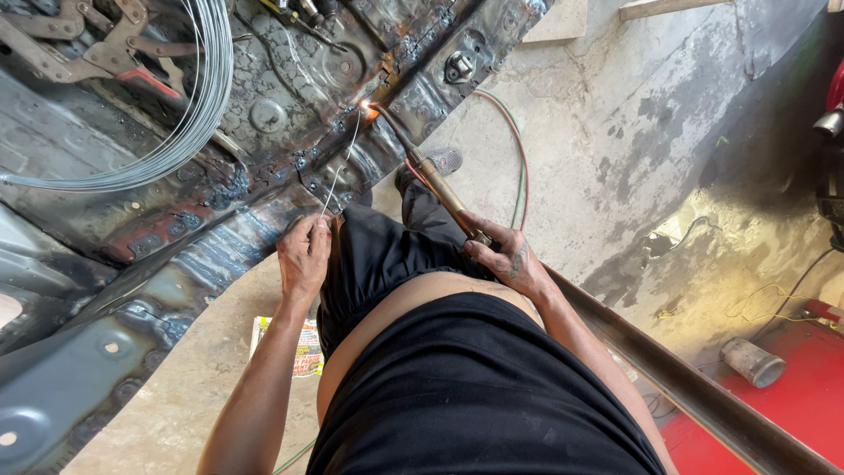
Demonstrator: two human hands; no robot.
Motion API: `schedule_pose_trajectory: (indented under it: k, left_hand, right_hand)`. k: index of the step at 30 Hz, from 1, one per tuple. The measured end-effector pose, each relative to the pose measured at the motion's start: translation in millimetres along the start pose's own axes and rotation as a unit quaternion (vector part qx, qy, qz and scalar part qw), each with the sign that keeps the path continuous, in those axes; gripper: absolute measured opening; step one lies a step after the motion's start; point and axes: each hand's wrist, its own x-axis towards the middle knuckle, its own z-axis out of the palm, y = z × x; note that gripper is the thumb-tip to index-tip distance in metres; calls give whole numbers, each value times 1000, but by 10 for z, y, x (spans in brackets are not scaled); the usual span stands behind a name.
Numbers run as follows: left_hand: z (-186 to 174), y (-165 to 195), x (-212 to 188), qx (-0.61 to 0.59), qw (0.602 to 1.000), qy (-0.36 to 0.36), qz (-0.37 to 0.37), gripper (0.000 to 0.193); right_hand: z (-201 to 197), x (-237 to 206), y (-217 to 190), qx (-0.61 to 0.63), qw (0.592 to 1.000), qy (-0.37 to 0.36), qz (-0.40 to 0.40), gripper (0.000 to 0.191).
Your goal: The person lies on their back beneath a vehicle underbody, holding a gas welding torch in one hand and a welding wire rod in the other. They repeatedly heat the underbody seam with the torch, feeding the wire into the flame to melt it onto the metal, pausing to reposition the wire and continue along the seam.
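My right hand [508, 257] grips torch [440, 189]; left hand [303, 255] pinches wire [341, 167]. Flame [366, 105] sits on panel [264, 114] seam. I judge: keep wire tip near flame, move slow, steady.

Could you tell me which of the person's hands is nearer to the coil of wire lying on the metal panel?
Left. The left hand, pinching a thin filler rod, sits just below and right of the coil of wire; the right hand, gripping the torch, is much farther right.

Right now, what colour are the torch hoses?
One red, one green, clearest in the head view.
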Motion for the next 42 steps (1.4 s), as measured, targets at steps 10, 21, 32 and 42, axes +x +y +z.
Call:
schedule_pose_trajectory:
  k: [10, 21, 32, 42]
  left_hand:
    - [49, -33, 44, 52, 998, 10, 44, 21]
    - [102, -37, 45, 16, 1000, 5, 5, 21]
    - [103, -21, 56, 32, 999, 2, 21, 21]
    - [118, -38, 55, 30, 999, 1, 19, 21]
  right_hand:
    - [-10, 10, -3, -14, 1000, -2, 26, 58]
    - [-13, 8, 24, -27, 1000, -3, -14, 58]
    - [7, 2, 43, -11, 1000, -2, 10, 58]
    - [6, 20, 81, -13, 1000, -4, -7, 58]
